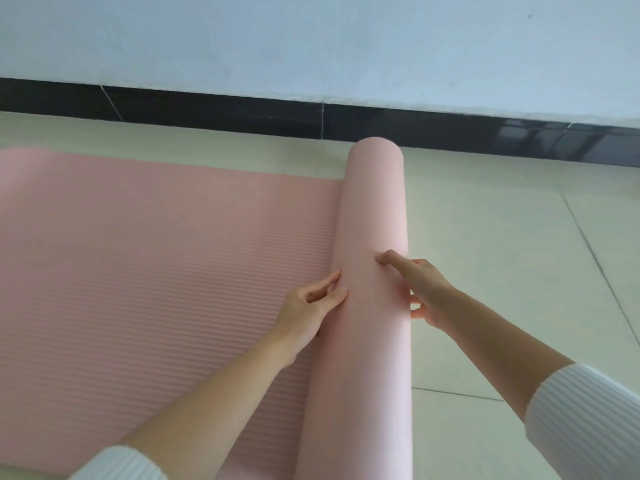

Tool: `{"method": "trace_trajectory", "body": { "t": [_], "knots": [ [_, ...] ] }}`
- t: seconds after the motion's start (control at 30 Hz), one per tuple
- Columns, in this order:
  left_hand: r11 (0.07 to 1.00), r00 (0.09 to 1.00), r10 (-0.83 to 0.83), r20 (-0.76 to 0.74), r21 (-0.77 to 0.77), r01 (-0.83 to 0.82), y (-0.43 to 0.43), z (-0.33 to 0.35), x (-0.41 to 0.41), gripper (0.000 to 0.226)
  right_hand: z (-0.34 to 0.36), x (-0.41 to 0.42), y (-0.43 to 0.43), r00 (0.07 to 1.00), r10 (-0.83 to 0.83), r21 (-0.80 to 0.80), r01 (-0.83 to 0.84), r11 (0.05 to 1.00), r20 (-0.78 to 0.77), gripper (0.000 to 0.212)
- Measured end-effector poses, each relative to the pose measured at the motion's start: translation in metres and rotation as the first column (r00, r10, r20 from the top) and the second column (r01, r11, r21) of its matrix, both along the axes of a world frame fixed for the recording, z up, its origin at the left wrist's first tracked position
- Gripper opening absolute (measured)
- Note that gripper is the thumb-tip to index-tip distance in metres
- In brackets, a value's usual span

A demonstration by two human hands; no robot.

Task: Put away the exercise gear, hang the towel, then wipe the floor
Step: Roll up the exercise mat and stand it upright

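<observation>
A pink ribbed exercise mat [156, 265] lies flat on the floor to the left. Its right end is wound into a thick roll [370, 209] that runs from near the wall toward me. My left hand [308, 306] touches the roll's left side with straight fingers, just above the flat part. My right hand [419, 289] lies over the roll's right side, fingertips pressing on top and thumb down against its flank. Both hands sit about midway along the roll.
Pale floor tiles [502, 254] spread to the right of the roll. A dark skirting strip [242, 112] runs along the foot of a white wall [311, 43] just beyond the roll's far end.
</observation>
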State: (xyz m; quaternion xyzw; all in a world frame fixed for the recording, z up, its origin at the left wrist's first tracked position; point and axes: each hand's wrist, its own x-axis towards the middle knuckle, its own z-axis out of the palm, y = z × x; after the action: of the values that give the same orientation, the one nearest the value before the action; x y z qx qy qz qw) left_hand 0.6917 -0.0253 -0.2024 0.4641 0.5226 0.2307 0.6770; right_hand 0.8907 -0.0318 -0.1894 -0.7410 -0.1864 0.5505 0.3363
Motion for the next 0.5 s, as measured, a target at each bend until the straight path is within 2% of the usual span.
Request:
{"method": "trace_trajectory", "body": {
  "t": [0.13,0.3,0.5],
  "knots": [
    [0.991,0.991,-0.133,0.006,-0.004,0.133,-0.024,0.002,0.068,0.046,0.002,0.071,-0.036,0.997,-0.043,-0.026,0.044,0.999,0.059,0.082],
    [0.932,0.934,-0.358,-0.004,-0.071,0.357,-0.049,0.004,0.159,0.058,0.011,0.153,-0.084,0.976,-0.171,0.004,0.172,0.985,0.137,0.071],
    [0.858,0.858,-0.513,-0.022,-0.047,0.512,-0.078,0.004,0.249,0.072,0.018,0.234,-0.124,0.943,-0.263,0.026,0.264,0.964,0.206,0.075]
  ]
}}
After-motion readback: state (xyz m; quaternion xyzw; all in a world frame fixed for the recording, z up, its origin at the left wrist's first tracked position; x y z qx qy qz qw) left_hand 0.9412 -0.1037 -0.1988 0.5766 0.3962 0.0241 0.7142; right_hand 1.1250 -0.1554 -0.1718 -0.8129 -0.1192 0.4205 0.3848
